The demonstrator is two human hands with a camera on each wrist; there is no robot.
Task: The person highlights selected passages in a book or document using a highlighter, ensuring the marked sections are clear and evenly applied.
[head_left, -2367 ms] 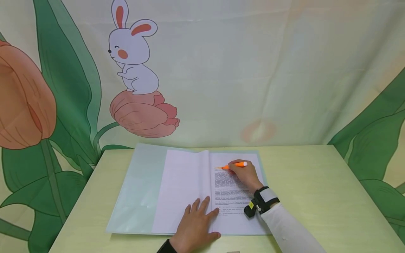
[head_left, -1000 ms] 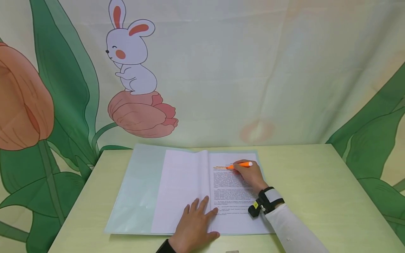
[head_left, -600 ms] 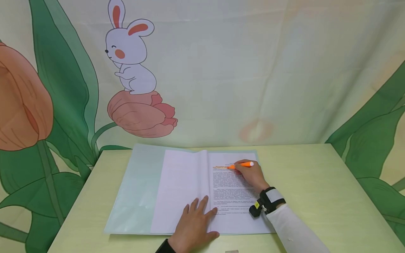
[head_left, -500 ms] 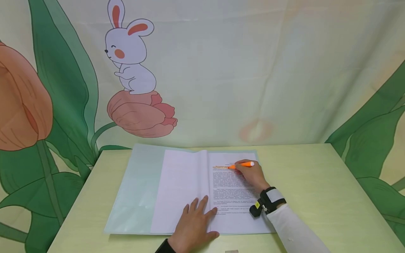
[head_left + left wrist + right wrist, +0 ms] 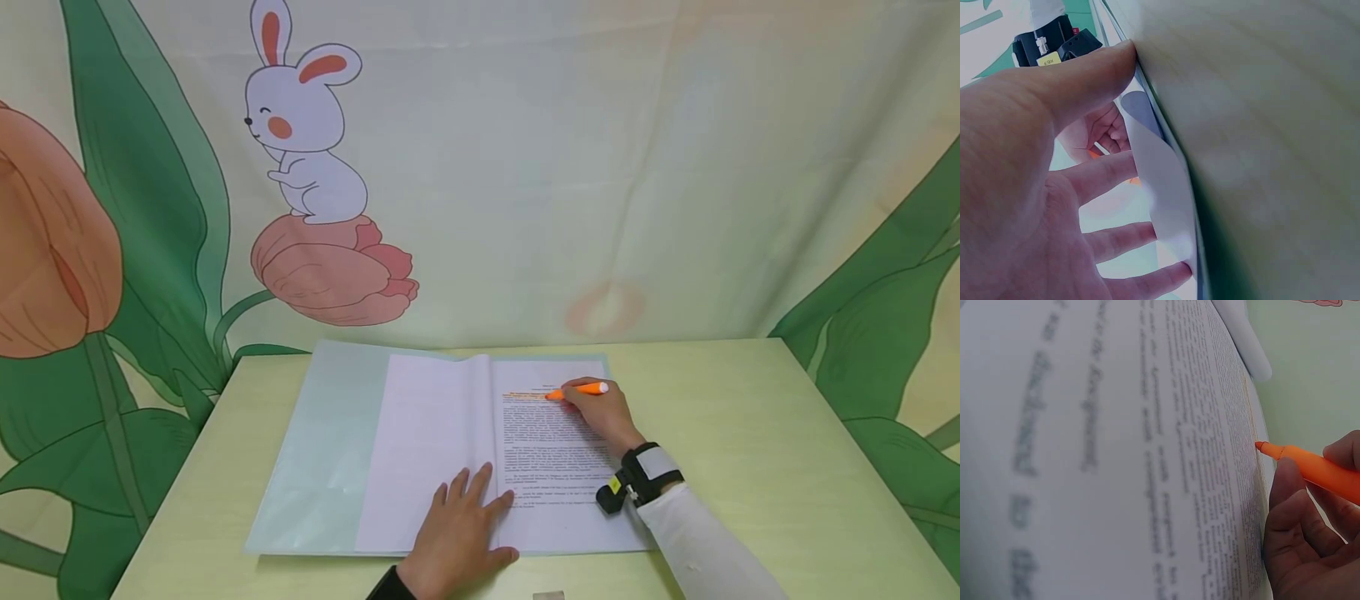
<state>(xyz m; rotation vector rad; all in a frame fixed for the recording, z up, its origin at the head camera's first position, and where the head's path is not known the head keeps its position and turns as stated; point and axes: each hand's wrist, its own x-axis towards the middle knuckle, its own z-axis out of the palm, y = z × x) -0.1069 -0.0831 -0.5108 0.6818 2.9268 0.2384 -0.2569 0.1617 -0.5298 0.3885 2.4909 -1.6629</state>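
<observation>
My right hand (image 5: pixel 602 412) pinches an orange highlighter (image 5: pixel 577 390), its tip on the upper lines of a printed page (image 5: pixel 555 458). In the right wrist view, the highlighter (image 5: pixel 1319 469) slants down to the text, and a thin orange streak runs along the lines beside its tip. My left hand (image 5: pixel 459 533) rests with spread fingers across the lower middle of the open folder (image 5: pixel 315 467), over the blank left sheet (image 5: pixel 427 442) and the inner page edge. The left wrist view shows those fingers (image 5: pixel 1110 240) against a curved sheet, the thumb at the folder's edge.
The folder lies on a pale yellow table (image 5: pixel 750 450). A small greyish object (image 5: pixel 548 595) is partly visible at the table's near side. Behind stands a curtain (image 5: pixel 525 167) printed with a rabbit and tulips. A black wrist camera (image 5: pixel 611 498) sits on the right wrist.
My right hand has moved the highlighter rightward along the line, and the orange streak behind its tip has grown longer. The left hand stays in place; the head view has shifted slightly.
</observation>
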